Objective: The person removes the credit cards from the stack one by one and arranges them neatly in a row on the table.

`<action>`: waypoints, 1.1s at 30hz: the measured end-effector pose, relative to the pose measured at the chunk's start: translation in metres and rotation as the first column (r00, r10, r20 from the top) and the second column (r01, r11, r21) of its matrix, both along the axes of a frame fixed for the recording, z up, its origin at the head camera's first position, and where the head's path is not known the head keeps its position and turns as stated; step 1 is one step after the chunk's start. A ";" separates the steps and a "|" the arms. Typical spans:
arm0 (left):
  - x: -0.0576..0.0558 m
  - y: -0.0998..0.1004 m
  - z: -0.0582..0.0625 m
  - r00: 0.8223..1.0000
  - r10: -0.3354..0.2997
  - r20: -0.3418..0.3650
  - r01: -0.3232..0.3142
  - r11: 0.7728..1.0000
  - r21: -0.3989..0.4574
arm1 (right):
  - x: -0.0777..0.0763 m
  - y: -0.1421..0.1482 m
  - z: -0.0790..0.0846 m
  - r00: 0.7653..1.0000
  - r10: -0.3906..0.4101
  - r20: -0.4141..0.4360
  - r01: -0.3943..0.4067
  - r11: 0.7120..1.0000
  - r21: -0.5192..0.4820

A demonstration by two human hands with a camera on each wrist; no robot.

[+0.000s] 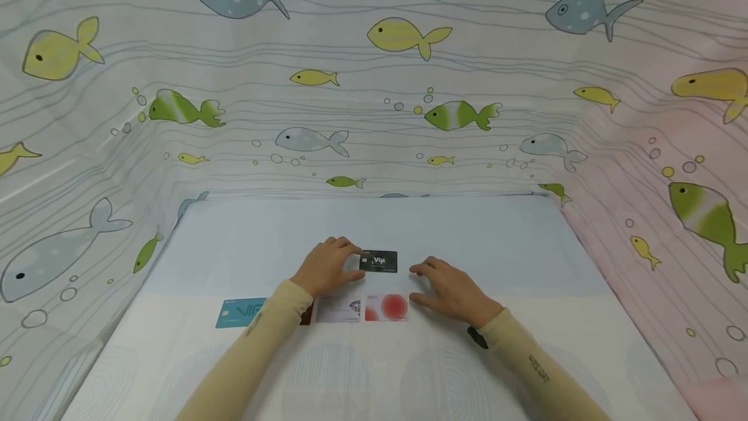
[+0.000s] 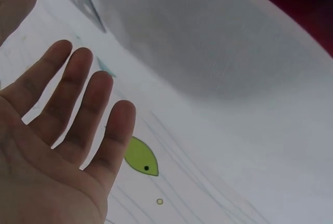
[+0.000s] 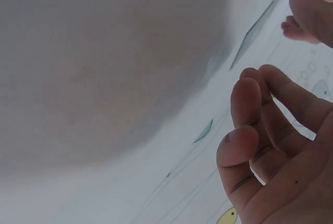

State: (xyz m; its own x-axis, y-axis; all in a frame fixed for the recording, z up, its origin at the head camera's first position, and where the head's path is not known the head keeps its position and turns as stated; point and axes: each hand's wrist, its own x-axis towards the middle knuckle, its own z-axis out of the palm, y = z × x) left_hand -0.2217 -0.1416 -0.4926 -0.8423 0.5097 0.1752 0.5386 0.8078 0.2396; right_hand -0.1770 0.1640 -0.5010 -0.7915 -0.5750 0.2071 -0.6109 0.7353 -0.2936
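A black card marked "Vip" lies flat on the table between the two hands. At its left edge is my left hand, thumb and index finger spread near its left corners; whether they touch it I cannot tell. The left wrist view shows that hand's fingers extended and spread, holding nothing. To the card's right, apart from it, is my right hand, its palm empty and fingers loosely bent in the right wrist view. Nearer me lie a white card with a red circle and a pale card.
Further left in the row, a blue card is partly covered by the left sleeve, as is a brown card. A small black object shows at the right cuff. Fish-patterned sheeting surrounds the white table.
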 end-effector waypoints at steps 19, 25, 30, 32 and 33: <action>-0.028 0.007 -0.003 0.987 0.009 0.161 -0.002 0.999 -0.043 | -0.039 -0.019 0.003 0.991 -0.061 0.116 0.050 0.994 0.096; -0.031 0.009 -0.001 0.981 0.022 0.192 -0.017 0.999 -0.032 | -0.054 -0.031 0.002 0.986 -0.068 0.150 0.050 0.992 0.117; -0.034 0.008 -0.004 0.984 0.018 0.179 -0.011 0.999 -0.040 | -0.065 -0.041 0.000 0.980 -0.087 0.181 0.060 0.987 0.151; -0.036 0.008 -0.006 0.984 0.017 0.178 -0.009 0.999 -0.045 | -0.068 -0.044 0.000 0.976 -0.097 0.196 0.066 0.985 0.161; -0.037 0.008 -0.007 0.985 0.015 0.174 -0.007 0.999 -0.045 | -0.070 -0.045 0.000 0.974 -0.101 0.201 0.068 0.984 0.165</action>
State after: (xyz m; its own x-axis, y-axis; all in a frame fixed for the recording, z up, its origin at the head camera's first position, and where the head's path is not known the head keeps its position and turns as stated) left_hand -0.2588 -0.1338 -0.4996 -0.8637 0.5040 0.0032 0.4826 0.8253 0.2930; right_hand -0.2468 0.1191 -0.5015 -0.8546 -0.5165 -0.0540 -0.4825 0.8282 -0.2849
